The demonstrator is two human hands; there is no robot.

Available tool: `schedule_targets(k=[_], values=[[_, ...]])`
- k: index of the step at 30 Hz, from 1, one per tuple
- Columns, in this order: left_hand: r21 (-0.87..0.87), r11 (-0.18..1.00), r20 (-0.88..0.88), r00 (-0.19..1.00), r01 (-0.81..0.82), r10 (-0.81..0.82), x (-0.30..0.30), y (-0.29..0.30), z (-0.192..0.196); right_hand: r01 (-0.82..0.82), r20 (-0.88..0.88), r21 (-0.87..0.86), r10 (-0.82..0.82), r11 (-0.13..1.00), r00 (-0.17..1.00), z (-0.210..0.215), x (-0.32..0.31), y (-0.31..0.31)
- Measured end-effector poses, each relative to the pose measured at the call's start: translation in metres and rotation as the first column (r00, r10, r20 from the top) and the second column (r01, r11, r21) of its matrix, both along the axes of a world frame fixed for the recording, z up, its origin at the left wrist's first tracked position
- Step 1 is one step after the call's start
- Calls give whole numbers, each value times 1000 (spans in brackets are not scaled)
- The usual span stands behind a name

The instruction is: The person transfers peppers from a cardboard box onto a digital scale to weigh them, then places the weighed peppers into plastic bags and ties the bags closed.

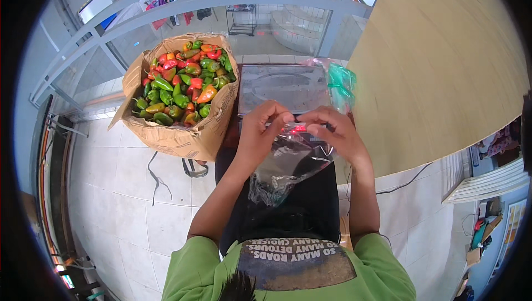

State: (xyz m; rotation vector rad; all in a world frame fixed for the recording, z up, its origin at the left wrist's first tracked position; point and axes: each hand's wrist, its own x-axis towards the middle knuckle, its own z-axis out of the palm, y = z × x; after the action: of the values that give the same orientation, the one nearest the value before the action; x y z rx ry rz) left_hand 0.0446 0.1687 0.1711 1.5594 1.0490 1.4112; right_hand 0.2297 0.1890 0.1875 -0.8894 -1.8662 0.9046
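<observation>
The left hand (265,133) and right hand (336,134) each pinch the upper edge of a clear plastic bag (280,174), which hangs below them over the person's lap. Just beyond I can see a scale (284,89), its red display (300,128) glowing between the hands, which partly block its front. A cardboard box (180,144) full of peppers (178,86) stands to the left; green plastic (340,78) lies beside the scale's right edge, near a wide wooden board (438,74).
</observation>
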Motion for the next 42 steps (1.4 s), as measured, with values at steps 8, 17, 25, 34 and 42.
schedule_targets(k=[8, 17, 25, 34, 42], values=[[131, 984, -169, 976, -118, 139, 3, -6, 10, -128, 28, -155, 134, 980, 991, 4, -17, -5], [-95, 992, 137, 988, 82, -69, -1, -7, 10, -60, -59, -169, 50, 984, 997, 3, -23, -9], [89, 985, -86, 984, -150, 158, -2, -2, -2, -84, 64, -95, 90, 992, 994, 4, -25, -6], [-36, 995, 99, 991, -93, 96, -16, -1, 1, -185, -76, -306, 170, 934, 983, 4, -4, -8], [-61, 996, 168, 983, -60, 70, -23, 0, 9, -96, -321, -489, -77, 867, 944, -6, 19, -5]])
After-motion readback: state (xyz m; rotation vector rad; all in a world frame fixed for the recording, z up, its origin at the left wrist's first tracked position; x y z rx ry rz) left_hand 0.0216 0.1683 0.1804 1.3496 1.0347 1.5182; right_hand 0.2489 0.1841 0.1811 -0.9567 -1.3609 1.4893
